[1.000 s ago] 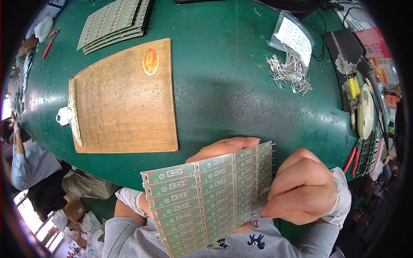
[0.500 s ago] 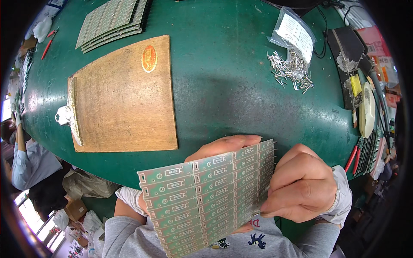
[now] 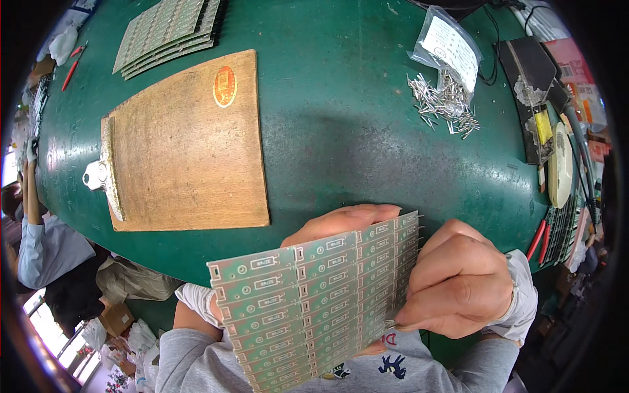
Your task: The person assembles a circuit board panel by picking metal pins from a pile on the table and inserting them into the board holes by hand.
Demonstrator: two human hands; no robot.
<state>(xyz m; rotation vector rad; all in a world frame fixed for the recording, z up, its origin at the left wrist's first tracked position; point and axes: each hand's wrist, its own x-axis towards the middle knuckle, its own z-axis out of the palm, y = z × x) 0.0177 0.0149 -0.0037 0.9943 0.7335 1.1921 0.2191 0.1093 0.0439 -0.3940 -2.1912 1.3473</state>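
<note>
Circuit board (image 3: 308, 288): left edge shifted slightly leftward since earlier.
Left fingers (image 3: 350, 216): mine, holding the board from behind.
Right fingers (image 3: 426, 311): mine, pinched on a metal pin (image 3: 390, 323).

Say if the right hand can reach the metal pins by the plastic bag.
Likely yes: only green tabletop appears between the right hand and the metal pins, though that hand seems busy beside the circuit board.

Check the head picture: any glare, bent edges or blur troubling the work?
Head view, light: pale glare on the shiny green tabletop, left and right; head view, distortion: the tabletop's near edge bows and picture corners go black; head view, focus: the green rectangular circuit-board panel looks fairly crisp, its lower rows harder to read.
</note>
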